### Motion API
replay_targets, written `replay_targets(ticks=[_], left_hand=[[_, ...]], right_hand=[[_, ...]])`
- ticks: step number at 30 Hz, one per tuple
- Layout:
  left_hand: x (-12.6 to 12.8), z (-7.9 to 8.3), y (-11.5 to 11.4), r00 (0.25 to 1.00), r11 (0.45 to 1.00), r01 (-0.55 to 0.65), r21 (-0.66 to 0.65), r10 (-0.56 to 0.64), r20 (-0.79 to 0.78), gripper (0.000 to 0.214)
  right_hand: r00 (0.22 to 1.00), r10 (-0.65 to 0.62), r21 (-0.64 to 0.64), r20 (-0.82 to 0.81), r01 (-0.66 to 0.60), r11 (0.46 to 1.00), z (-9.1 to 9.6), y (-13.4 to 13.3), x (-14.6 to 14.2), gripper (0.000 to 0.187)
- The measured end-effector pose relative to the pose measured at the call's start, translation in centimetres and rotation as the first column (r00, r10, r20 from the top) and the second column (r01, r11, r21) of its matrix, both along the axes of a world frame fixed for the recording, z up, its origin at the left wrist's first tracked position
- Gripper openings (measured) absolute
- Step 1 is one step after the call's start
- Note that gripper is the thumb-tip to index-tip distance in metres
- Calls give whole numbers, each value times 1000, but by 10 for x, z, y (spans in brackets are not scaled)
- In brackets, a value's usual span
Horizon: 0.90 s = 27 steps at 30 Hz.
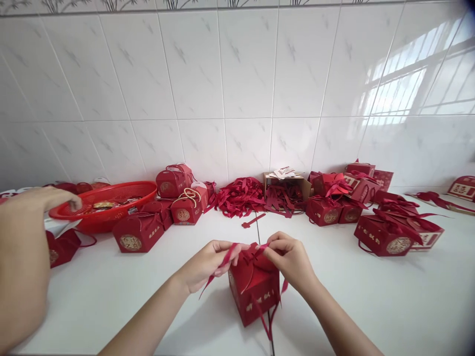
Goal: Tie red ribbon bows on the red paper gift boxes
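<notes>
**A:** How far along does the gift box look?

**B:** The red gift box stands upright on the white counter, right under and between the two hands. It is folded up and closed at the top, and a red ribbon runs through the top flaps. The left hand pinches one strand and the right hand pinches the other at the flaps. No bow shows yet and loose tails hang down the front. I'd judge the box made and the tie half done.

**A:** And the other boxes?

**B:** Beyond the left hand sits a group of closed boxes. Beyond and to the right of the right hand is another group of ribboned boxes. Straight ahead of the hands lie a heap of loose ribbons and an open cardboard box holding more, so a good deal of ribbon is still unused.

**A:** Is anyone else there?

**B:** Far to the left of the left hand, another person's hand hovers at the rim of a red plastic basket. I can't tell whether it holds anything.

**A:** What about the room?

**B:** The counter is smooth and meets a white tiled wall. A window's reflection shines on the tiles up to the right.
</notes>
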<state>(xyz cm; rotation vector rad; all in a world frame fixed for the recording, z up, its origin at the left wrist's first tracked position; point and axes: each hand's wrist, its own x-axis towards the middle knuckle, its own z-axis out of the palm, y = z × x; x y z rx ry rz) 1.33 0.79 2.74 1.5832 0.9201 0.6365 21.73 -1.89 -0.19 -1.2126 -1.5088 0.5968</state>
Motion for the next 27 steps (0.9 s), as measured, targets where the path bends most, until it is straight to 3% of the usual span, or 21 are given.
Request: replay_targets(ticks=[2, 5, 8, 10, 15, 18, 22, 27], left_hand=[[8, -6, -9, 991, 974, -104, 204, 119, -66, 29], [17, -18, -21, 965, 858, -126, 498, 223, -139, 23], [21, -27, -29, 945, 741, -85, 666, 273, -182, 24], [21, -29, -31, 938, 708, -64, 703, 284, -200, 24], [15, -27, -33, 949, 688, -13, 725, 236, -207, 23], [11, -19, -31, 966, 692, 76, 718, 129, -226, 27], [7, -11, -22, 972, 782, 138, 608, 10, -234, 25], [-4, -15, -4, 984, 874, -10, 486, 94, -149, 18]], right_hand=[[994, 98, -61, -38, -100, 993, 4, -2, -6, 28], [979, 198, -143, -54, -204, 968, 7, -4, -14, 19], [973, 227, -184, -46, -232, 955, 11, -7, -21, 11], [971, 238, -207, -29, -238, 949, 14, -9, -22, 10], [941, 337, -338, -14, -322, 885, 20, -7, -16, 4], [910, 415, -409, 7, -376, 831, 21, -2, -10, 6], [871, 482, -445, 89, -399, 802, 23, 5, -6, 11], [858, 466, -433, 216, -344, 833, 25, 5, 2, 8]])
